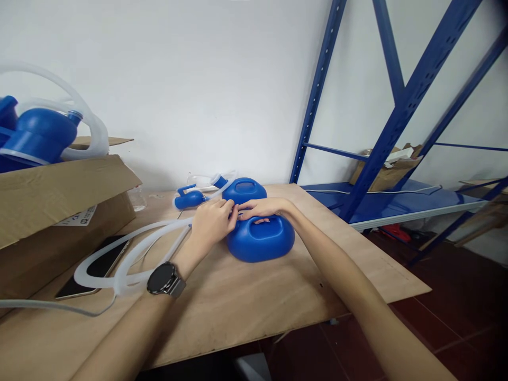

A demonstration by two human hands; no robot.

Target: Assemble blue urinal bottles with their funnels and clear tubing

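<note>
A blue plastic jug [264,241] with a moulded handle lies on its side on the wooden table, its mouth end turned left. My right hand [257,207] is laid over the top of the jug, with fingertips showing through the handle opening. Against the mouth end, my left hand [214,218] is closed, thumb and fingers pinched round a small blue part mostly hidden by them. A translucent hose [130,254] lies in loops to the left and runs up to that hand. Whether the hose joins the blue part is hidden.
Behind stand a second blue jug [244,189] and a small blue bottle [189,198] with tubing. At left, an open carton [59,206] holds more blue jugs [45,135] and hose. A dark tablet [91,270] lies under the hose. Blue metal shelving [391,119] rises at right.
</note>
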